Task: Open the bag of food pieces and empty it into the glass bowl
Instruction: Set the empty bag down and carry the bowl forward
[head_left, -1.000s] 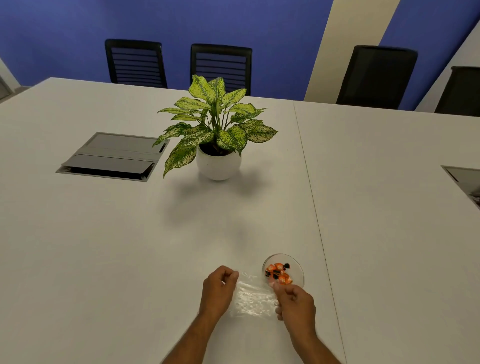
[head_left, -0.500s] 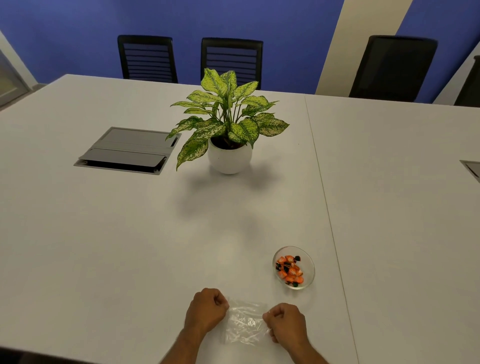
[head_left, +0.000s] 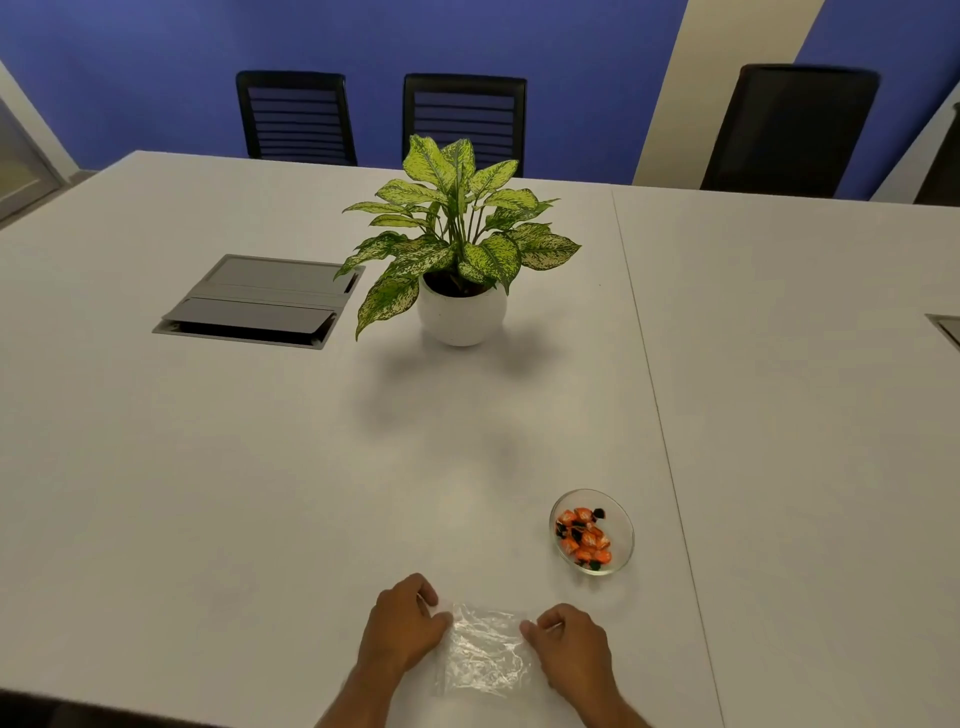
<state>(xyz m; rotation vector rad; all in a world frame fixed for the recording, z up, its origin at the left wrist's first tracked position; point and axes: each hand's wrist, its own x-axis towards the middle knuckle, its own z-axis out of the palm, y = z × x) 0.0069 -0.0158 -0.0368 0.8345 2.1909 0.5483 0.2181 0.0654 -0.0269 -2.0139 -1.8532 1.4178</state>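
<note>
A clear, crumpled plastic bag (head_left: 484, 656) lies flat on the white table near its front edge, with nothing visible inside. My left hand (head_left: 402, 626) pinches its upper left corner and my right hand (head_left: 571, 649) pinches its upper right corner. The small glass bowl (head_left: 623, 525) stands to the right and a little further away, apart from both hands. Orange and black food pieces (head_left: 584, 538) fill it.
A potted plant (head_left: 457, 260) in a white pot stands mid-table. A grey cable hatch (head_left: 260, 301) is set into the table at left, another at the right edge (head_left: 948, 330). A seam (head_left: 654, 395) runs down the table. Black chairs (head_left: 465, 117) line the far side.
Both hands have drawn the empty bag back from beside the bowl toward the table's front edge and laid it flat. The view has shifted, so the bowl now sits clear of my right hand.
</note>
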